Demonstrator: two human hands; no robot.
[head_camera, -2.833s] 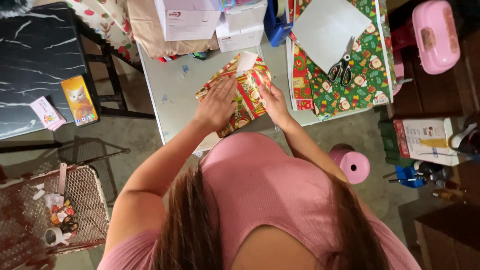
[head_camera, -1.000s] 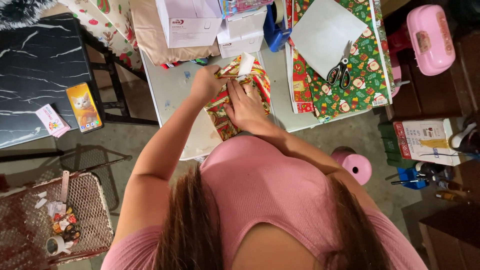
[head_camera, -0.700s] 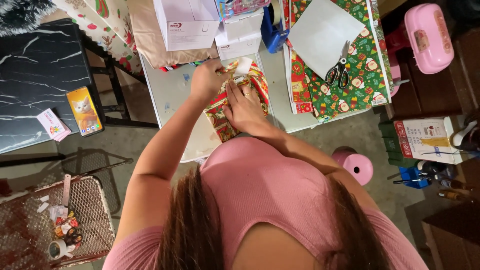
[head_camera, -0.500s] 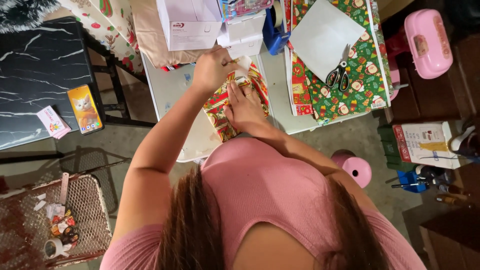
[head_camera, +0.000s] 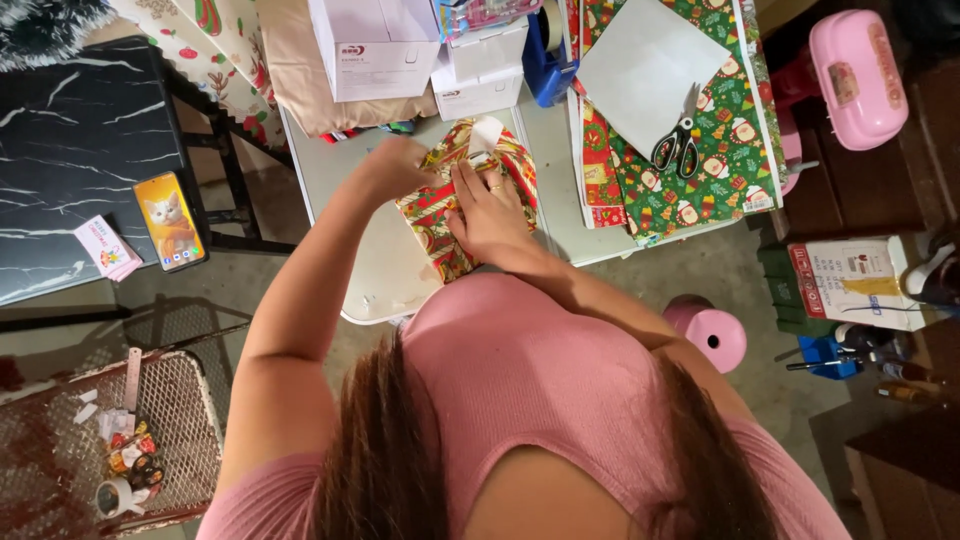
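Observation:
A box half wrapped in red, green and gold patterned paper (head_camera: 432, 215) lies on the small grey table (head_camera: 385, 280) in front of me. My right hand (head_camera: 490, 212) presses flat on top of the parcel, fingers spread toward a white flap at its far end. My left hand (head_camera: 398, 165) rests on the parcel's left far corner with the fingers curled against the paper; what it grips is hidden.
Black-handled scissors (head_camera: 678, 146) lie on green festive paper (head_camera: 720, 130) under a white sheet at right. White boxes (head_camera: 372, 45) and a blue tape dispenser (head_camera: 548, 62) stand at the table's back. A phone (head_camera: 170, 220) lies on the black marble table at left. Pink stools (head_camera: 712, 332) stand at right.
My left hand lifted toward the white boxes and came back down to the parcel's left corner. My right hand stayed pressed on the parcel, which turned lengthwise since the earliest frame.

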